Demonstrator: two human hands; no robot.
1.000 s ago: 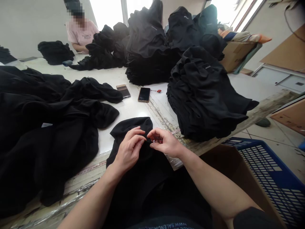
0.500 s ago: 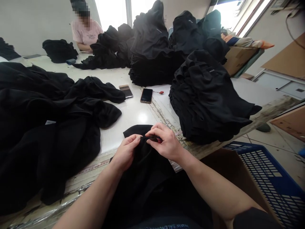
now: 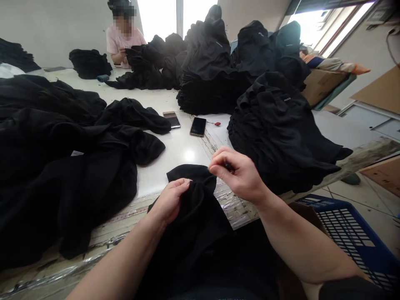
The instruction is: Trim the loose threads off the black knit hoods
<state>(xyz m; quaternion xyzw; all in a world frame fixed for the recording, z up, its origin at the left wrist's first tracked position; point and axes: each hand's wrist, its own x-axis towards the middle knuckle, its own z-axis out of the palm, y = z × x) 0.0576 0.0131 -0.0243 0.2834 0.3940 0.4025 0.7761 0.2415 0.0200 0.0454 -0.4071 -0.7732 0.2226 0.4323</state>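
Observation:
My left hand (image 3: 173, 198) is closed, thumb and fingers pinching the black garment (image 3: 200, 210) near its upper end. The garment lies over the table's front edge and hangs down toward my lap. My right hand (image 3: 239, 171) is raised just right of the cloth with fingers curled, apart from my left hand. Inside its fingers is a small dark tool (image 3: 228, 166), which looks like thread snips; most of it is hidden by the hand.
Loose black garments (image 3: 103, 166) cover the table's left. A stack of black garments (image 3: 278, 129) stands at right, with taller piles (image 3: 209, 75) behind. Two phones (image 3: 198, 126) lie mid-table. A blue crate (image 3: 343, 225) sits below right. Across the table is a person (image 3: 125, 41) in pink.
My right hand has moved up and right, away from the cloth and my left hand. My left hand keeps its pinch. The person opposite has raised a hand.

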